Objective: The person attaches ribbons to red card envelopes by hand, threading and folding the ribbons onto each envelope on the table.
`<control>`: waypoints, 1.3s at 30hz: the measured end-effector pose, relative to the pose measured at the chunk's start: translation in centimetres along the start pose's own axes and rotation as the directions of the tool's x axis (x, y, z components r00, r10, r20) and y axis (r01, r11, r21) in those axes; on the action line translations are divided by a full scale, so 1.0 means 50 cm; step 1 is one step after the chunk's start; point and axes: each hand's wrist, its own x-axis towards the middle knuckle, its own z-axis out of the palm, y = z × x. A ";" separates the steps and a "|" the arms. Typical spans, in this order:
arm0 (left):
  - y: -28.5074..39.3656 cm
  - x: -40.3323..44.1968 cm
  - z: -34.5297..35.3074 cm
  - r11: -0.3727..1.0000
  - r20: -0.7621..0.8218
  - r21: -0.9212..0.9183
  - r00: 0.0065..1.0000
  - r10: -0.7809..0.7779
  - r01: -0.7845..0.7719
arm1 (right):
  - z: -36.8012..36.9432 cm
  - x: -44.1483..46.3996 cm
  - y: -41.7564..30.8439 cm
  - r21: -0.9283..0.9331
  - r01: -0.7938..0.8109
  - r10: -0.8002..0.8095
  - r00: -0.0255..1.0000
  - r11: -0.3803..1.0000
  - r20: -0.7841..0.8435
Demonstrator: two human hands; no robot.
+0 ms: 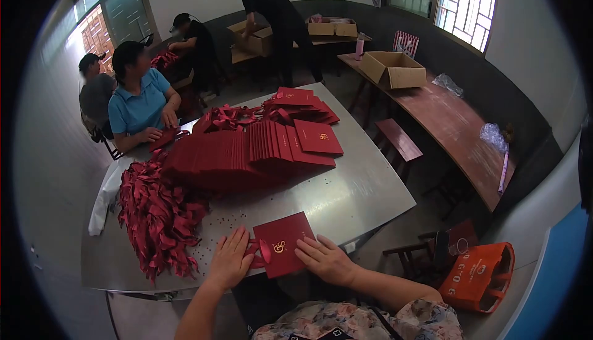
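Observation:
A flat dark-red paper gift bag [295,225] with gold lettering lies at the table's near edge in front of me. My left hand [230,259] rests at its left side, fingers stretched out beside the bag's red ribbon handle [264,251]; the thumb is next to the ribbon. My right hand [326,261] lies flat with its fingers on the bag's right part. Beyond them stands a long leaning row of similar red bags [213,154]. To the left of my hands is a large heap of red ribbons [157,216].
The metal table [364,201] has small dark bits scattered on it. A co-worker in a blue shirt [139,108] handles a red bag at the far left. An orange bag [479,278] stands at lower right. A cardboard box [395,71] sits on a wooden bench table [457,130].

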 end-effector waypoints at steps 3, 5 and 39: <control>0.002 0.000 -0.002 1.000 0.005 -0.013 1.000 -0.005 0.005 | 0.000 -0.001 0.000 0.008 -0.007 0.007 1.000 1.000 0.002; 0.000 -0.002 0.000 1.000 0.009 -0.013 1.000 -0.009 0.009 | 0.000 -0.002 0.000 0.009 -0.008 0.008 1.000 1.000 -0.002; -0.043 -0.063 0.006 0.953 -0.487 -0.289 0.842 -0.230 0.093 | -0.281 0.087 0.149 -0.262 -0.148 0.081 0.965 0.954 -0.250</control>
